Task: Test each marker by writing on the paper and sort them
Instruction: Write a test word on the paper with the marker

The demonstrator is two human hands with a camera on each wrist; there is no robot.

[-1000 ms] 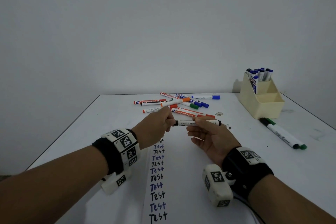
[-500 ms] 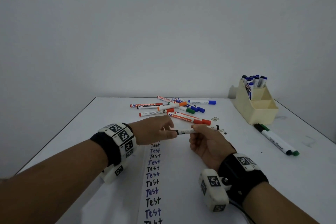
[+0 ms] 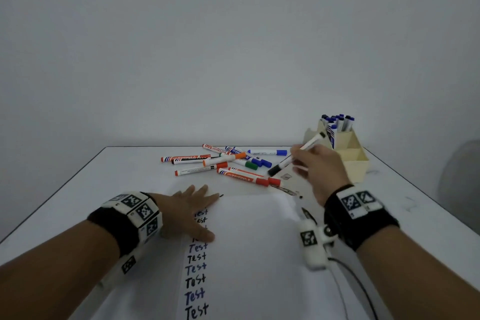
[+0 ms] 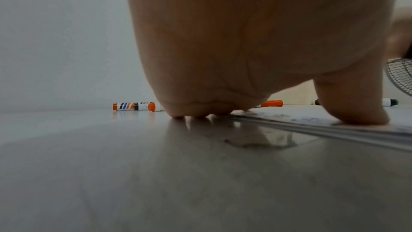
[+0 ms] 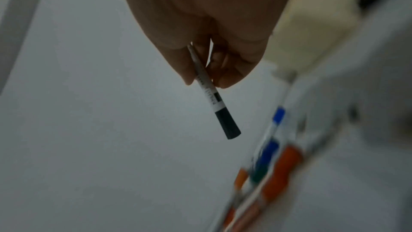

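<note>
Right hand (image 3: 318,166) gripped capped black marker (image 3: 294,154) above the table (image 3: 78,202) near the organizer (image 3: 358,163); left hand (image 3: 185,212) lay flat, fingers straight, on paper (image 3: 259,241).

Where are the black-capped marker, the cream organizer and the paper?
black-capped marker (image 3: 275,170), head view, on its black cap.
cream organizer (image 3: 359,167), head view, on its front wall.
paper (image 3: 259,241), head view, on a bare patch right of the writing.

Fan grille (image 4: 401,77) beside a plain wall (image 3: 233,47)

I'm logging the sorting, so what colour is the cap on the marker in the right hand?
Black, on a white marker; the right wrist view shows it best.
</note>
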